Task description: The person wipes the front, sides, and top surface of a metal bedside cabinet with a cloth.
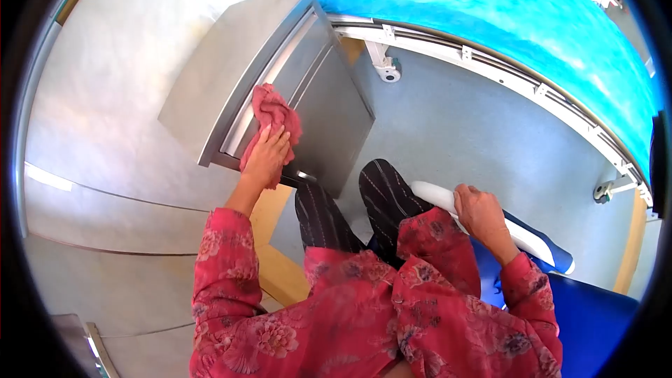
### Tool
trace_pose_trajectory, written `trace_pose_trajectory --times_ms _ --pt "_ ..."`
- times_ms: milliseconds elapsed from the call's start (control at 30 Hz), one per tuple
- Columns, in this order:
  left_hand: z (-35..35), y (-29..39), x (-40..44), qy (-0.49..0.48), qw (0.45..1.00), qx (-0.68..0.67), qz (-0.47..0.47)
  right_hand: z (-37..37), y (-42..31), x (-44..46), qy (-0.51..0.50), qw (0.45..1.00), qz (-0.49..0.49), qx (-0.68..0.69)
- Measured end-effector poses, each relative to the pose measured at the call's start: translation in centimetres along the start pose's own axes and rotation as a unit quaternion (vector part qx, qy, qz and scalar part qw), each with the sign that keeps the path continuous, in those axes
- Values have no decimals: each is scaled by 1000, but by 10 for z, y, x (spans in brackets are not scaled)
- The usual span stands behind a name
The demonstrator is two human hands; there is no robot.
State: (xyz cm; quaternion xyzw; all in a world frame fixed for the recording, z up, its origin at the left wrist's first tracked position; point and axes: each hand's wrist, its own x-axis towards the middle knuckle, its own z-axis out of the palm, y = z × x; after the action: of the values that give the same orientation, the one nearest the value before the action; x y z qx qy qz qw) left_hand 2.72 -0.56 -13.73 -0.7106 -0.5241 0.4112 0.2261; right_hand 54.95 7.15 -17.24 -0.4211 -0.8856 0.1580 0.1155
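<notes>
My left hand (266, 157) presses a crumpled red cloth (274, 115) against the drawer front of a grey metal bedside cabinet (322, 98). Its fingers lie spread over the cloth. On the right, my right hand (481, 217) is closed around a white curved armrest (434, 194), which belongs to a blue chair. The armrest's white part shows on both sides of the hand.
A bed with a shiny blue cover (490, 21) and a white side rail (490, 73) runs along the top and right, with a caster (388, 71) below. Blue seating (595, 322) is at lower right. A pale wall (105, 98) stands left.
</notes>
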Motion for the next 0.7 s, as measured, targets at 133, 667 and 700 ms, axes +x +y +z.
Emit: trace_pose_trajectory --times_ms 133,667,700 --pt "-16 -26 3 80 996 -11 -29 -4 0 4 -22 1000 -18 -8" --pt "-45 -167 66 144 906 -268 -295 -16 -4 2 -53 998 -17 -26" --pt "-47 -166 79 151 904 -277 -289 -18 -6 0 -83 996 -11 -26"
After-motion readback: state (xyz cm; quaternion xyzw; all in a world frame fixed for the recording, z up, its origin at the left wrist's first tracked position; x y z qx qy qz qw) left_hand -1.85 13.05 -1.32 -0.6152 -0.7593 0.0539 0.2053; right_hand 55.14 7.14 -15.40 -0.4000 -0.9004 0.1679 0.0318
